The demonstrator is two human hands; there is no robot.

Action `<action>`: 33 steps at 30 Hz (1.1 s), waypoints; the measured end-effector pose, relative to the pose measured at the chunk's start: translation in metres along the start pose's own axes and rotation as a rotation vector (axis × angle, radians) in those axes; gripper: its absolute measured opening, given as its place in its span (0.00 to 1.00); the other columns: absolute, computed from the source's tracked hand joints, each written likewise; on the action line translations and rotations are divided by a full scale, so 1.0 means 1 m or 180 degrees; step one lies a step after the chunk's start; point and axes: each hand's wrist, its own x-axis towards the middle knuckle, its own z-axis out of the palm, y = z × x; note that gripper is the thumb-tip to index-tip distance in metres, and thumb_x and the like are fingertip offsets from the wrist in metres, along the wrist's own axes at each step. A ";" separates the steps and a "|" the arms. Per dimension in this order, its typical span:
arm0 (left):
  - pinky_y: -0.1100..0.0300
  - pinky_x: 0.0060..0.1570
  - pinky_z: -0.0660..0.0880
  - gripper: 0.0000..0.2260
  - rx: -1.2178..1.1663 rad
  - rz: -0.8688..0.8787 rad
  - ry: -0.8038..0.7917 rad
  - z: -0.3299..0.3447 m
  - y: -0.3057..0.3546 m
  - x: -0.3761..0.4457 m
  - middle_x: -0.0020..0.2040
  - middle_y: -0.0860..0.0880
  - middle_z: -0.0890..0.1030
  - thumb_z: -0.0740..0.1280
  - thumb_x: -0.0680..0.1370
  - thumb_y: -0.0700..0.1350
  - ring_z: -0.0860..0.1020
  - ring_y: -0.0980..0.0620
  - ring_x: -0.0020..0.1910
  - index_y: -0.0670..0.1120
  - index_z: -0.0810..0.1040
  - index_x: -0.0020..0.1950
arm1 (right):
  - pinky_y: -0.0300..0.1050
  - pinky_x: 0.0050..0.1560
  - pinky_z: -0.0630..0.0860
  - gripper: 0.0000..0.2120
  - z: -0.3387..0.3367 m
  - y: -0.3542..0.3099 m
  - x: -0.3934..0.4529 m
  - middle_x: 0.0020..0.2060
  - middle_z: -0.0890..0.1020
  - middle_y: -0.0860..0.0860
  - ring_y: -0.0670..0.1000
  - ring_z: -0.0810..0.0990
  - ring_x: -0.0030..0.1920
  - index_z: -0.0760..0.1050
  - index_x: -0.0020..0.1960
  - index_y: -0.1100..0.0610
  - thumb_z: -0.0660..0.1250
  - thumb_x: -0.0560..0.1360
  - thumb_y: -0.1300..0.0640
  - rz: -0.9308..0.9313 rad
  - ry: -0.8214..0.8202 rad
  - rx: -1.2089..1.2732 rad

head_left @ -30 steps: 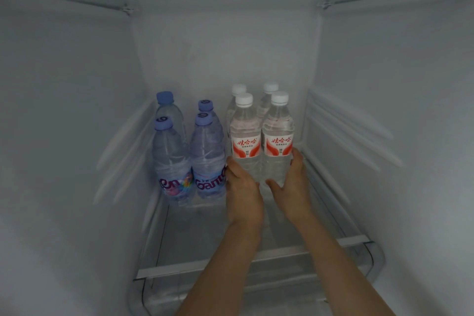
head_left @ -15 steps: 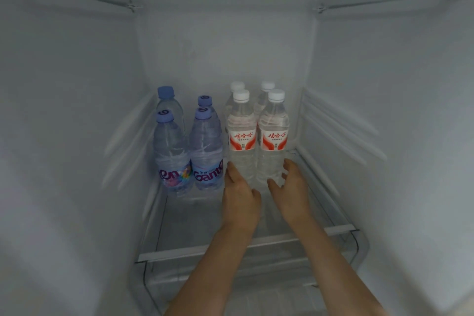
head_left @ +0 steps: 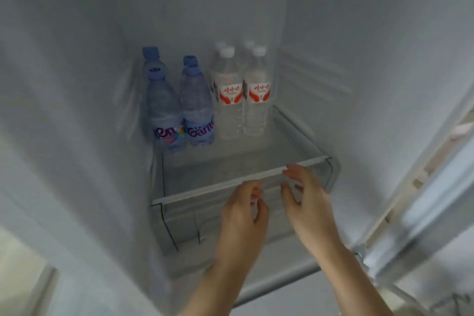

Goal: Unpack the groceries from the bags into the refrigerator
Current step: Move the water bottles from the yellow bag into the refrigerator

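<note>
The refrigerator fills the view, its white inner walls ribbed with shelf rails and its door hanging open at the right edge. Low inside sits a glass shelf with a pale front trim, and beneath it a clear drawer.

At the back of that shelf stand the water bottles, all upright. On the left are four blue-capped bottles with purple lettering, two in front and two behind; just beside them on the right are white-capped bottles with red and white labels, again two in front (the pair behind is blurred, so I take them to be the same kind).

Both hands are in front of the shelf's trim, well apart from the bottles. The left hand holds nothing, its fingers loosely curled toward the thumb. The right hand is likewise bare, fingers relaxed and slightly spread, the fingertips close to the trim, though contact is not clear.
</note>
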 end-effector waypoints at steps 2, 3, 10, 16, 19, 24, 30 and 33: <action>0.66 0.48 0.76 0.11 0.0052 0.0034 -0.0218 -0.004 -0.002 -0.024 0.47 0.54 0.81 0.64 0.76 0.40 0.79 0.58 0.45 0.48 0.77 0.58 | 0.37 0.57 0.72 0.14 -0.010 0.005 -0.032 0.53 0.81 0.49 0.48 0.79 0.54 0.75 0.61 0.57 0.67 0.75 0.63 -0.0024 0.0118 -0.0192; 0.65 0.48 0.76 0.11 0.0093 0.0027 -0.0340 -0.005 -0.003 -0.035 0.47 0.54 0.81 0.65 0.77 0.40 0.79 0.59 0.45 0.48 0.77 0.58 | 0.37 0.57 0.73 0.14 -0.015 0.007 -0.048 0.53 0.81 0.49 0.47 0.79 0.54 0.75 0.60 0.57 0.68 0.75 0.63 0.0035 0.0117 -0.0238; 0.65 0.43 0.77 0.10 0.0258 0.0087 -0.1231 0.007 -0.007 -0.109 0.42 0.55 0.82 0.65 0.77 0.39 0.80 0.60 0.41 0.50 0.76 0.56 | 0.37 0.57 0.73 0.15 -0.058 0.038 -0.164 0.53 0.81 0.46 0.42 0.78 0.55 0.74 0.61 0.56 0.67 0.75 0.60 0.0555 -0.0072 -0.0681; 0.69 0.46 0.76 0.10 0.0496 0.0165 -0.2090 0.030 -0.007 -0.173 0.45 0.58 0.82 0.64 0.79 0.43 0.79 0.62 0.43 0.52 0.76 0.58 | 0.37 0.57 0.74 0.14 -0.096 0.063 -0.261 0.53 0.79 0.42 0.37 0.77 0.54 0.73 0.62 0.53 0.65 0.77 0.56 0.1267 -0.0147 -0.0831; 0.70 0.49 0.76 0.09 0.0625 0.0247 -0.2566 0.046 -0.002 -0.208 0.47 0.58 0.82 0.64 0.79 0.45 0.78 0.63 0.43 0.53 0.76 0.59 | 0.38 0.58 0.74 0.14 -0.122 0.072 -0.308 0.52 0.79 0.40 0.37 0.77 0.54 0.72 0.63 0.50 0.65 0.77 0.56 0.1766 -0.0071 -0.0819; 0.66 0.50 0.76 0.09 0.0570 0.0378 -0.3236 0.078 0.027 -0.273 0.45 0.58 0.82 0.64 0.79 0.45 0.78 0.62 0.44 0.53 0.76 0.58 | 0.41 0.60 0.74 0.14 -0.174 0.082 -0.385 0.52 0.79 0.41 0.38 0.77 0.55 0.71 0.62 0.49 0.64 0.77 0.56 0.2395 0.0108 -0.0807; 0.62 0.47 0.78 0.09 0.0588 0.0552 -0.3699 0.128 0.076 -0.359 0.40 0.59 0.79 0.65 0.78 0.46 0.78 0.61 0.41 0.55 0.76 0.57 | 0.37 0.58 0.72 0.14 -0.248 0.089 -0.468 0.53 0.78 0.39 0.41 0.77 0.55 0.70 0.64 0.49 0.63 0.78 0.55 0.2830 0.0146 -0.0864; 0.60 0.45 0.79 0.09 0.0603 0.0668 -0.3961 0.163 0.106 -0.408 0.39 0.60 0.79 0.66 0.78 0.46 0.78 0.61 0.39 0.55 0.76 0.57 | 0.37 0.58 0.73 0.14 -0.293 0.098 -0.513 0.53 0.79 0.42 0.41 0.77 0.55 0.71 0.64 0.50 0.63 0.78 0.56 0.2984 0.0228 -0.0874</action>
